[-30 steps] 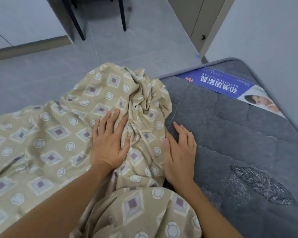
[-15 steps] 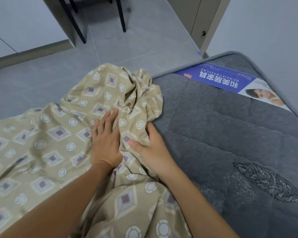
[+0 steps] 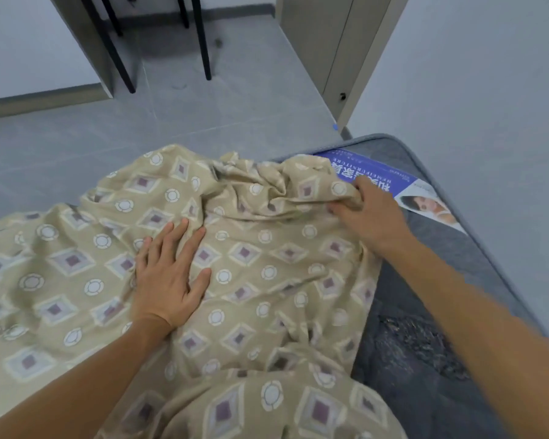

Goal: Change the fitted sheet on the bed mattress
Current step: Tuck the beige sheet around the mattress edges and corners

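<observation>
The dark grey quilted mattress [image 3: 431,359] lay under everything, bare along its right side and at the far corner, where a blue and white printed label [image 3: 390,182] showed. Over the rest of it I had the beige fitted sheet with purple diamonds and white rings [image 3: 260,280], rumpled, with a thick bunch of folds near the far edge and more of it heaped close to my body. It did not reach the right side, so I judged the spreading only partly done. My left hand [image 3: 168,277] lay flat on the sheet, fingers straight and slightly fanned, pressing the cloth down, I think so it would not slide while the other side was drawn out. My right hand [image 3: 366,213] was reached toward the far corner, fingers and thumb curled round a gathered fold of the sheet just beside the label, likely to carry that edge on toward the corner.
</observation>
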The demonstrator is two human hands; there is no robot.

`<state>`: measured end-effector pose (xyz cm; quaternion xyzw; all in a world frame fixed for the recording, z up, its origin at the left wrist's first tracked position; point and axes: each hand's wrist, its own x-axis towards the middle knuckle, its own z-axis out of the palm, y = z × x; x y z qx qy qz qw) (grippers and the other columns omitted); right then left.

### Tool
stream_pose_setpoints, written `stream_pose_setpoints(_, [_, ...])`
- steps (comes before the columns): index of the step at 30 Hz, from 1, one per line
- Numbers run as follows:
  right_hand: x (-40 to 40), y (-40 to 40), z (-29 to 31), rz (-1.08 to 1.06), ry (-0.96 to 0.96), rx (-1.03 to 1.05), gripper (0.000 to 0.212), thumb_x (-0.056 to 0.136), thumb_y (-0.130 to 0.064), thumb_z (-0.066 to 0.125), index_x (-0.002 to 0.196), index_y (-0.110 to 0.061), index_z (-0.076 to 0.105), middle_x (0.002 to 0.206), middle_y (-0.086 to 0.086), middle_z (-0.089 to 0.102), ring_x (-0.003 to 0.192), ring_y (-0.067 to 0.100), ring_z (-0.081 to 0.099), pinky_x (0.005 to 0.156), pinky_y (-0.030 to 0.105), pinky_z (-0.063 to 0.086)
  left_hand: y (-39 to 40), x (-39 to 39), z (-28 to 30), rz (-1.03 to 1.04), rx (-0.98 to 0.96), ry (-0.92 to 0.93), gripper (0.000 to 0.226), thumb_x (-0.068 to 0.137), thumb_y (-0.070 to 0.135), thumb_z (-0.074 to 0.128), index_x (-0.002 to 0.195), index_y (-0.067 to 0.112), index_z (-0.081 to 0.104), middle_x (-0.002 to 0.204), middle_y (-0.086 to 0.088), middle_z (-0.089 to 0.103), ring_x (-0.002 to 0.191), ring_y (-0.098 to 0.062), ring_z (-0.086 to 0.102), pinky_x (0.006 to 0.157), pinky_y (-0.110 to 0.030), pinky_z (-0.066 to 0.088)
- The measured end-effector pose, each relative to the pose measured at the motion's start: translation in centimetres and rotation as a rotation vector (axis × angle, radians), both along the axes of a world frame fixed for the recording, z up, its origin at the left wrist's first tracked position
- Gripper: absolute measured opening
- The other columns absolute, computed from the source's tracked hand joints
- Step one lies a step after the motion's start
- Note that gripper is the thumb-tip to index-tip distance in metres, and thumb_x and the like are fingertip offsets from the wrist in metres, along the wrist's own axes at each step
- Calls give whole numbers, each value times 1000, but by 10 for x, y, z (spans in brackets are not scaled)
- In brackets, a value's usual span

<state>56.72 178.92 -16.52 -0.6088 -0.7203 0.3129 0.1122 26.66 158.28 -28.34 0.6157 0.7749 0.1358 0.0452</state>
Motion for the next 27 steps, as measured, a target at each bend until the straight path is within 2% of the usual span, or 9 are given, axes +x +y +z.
stream_pose_setpoints(3, [28,64,29,-63,-145,117,47,89,-63,70,108,-25,49,100,-3,64,97,28,60,78,41,42,0,0,0,-6,-5,0,71,99,57,34,165,32,28,173,0,20,161,-24,12,128,-54,10])
stream_pose_setpoints(8, [26,114,33,-89,-151,186,69,84,-51,76,138,-23,44,134,9,47,119,33,53,92,40,43,2,0,-1,7,-31,-5,72,98,57,34,165,34,25,173,1,19,162,-23,10,129,-54,8])
stream_pose_setpoints(11, [16,114,10,-104,-158,20,90,78,-58,76,151,-30,33,146,10,38,132,39,47,108,52,45,2,-1,-2,5,-37,5,72,98,57,35,165,33,26,173,0,20,162,-24,12,128,-56,10])
stream_pose_setpoints(14, [25,118,-1,-296,-83,-178,107,64,-70,77,153,-23,41,144,9,53,123,34,58,102,49,54,3,1,-2,6,-36,8,73,97,57,36,165,32,27,173,-1,21,161,-25,13,128,-56,11])
stream_pose_setpoints(17, [34,118,-5,-105,-277,-139,36,90,-34,70,100,-1,62,100,20,66,88,36,62,70,36,49,2,0,-2,5,-38,0,73,97,57,35,165,33,26,173,0,20,162,-24,12,128,-55,10])
stream_pose_setpoints(19, [30,122,-5,116,-381,45,26,99,-27,58,84,-5,54,82,15,61,80,37,60,64,38,47,4,0,-1,5,-45,-3,73,97,57,35,165,33,26,173,0,20,162,-24,11,128,-55,10])
stream_pose_setpoints(21, [23,131,3,239,-432,250,24,100,-29,53,87,-10,48,82,10,56,78,37,57,68,42,49,3,1,0,7,-51,-2,73,97,56,36,165,32,27,173,0,20,162,-24,12,128,-55,9])
stream_pose_setpoints(24, [21,151,16,83,-421,463,13,101,-25,55,103,-12,54,88,17,56,82,42,58,67,43,43,5,0,-1,12,-56,13,73,96,56,36,165,31,29,172,-1,22,161,-25,14,128,-56,11])
stream_pose_setpoints(27, [12,137,10,-56,-396,510,41,93,-25,60,132,-13,51,118,19,57,106,42,55,79,48,47,4,1,0,24,-72,30,74,96,57,36,164,31,29,172,-2,22,161,-25,14,128,-54,10])
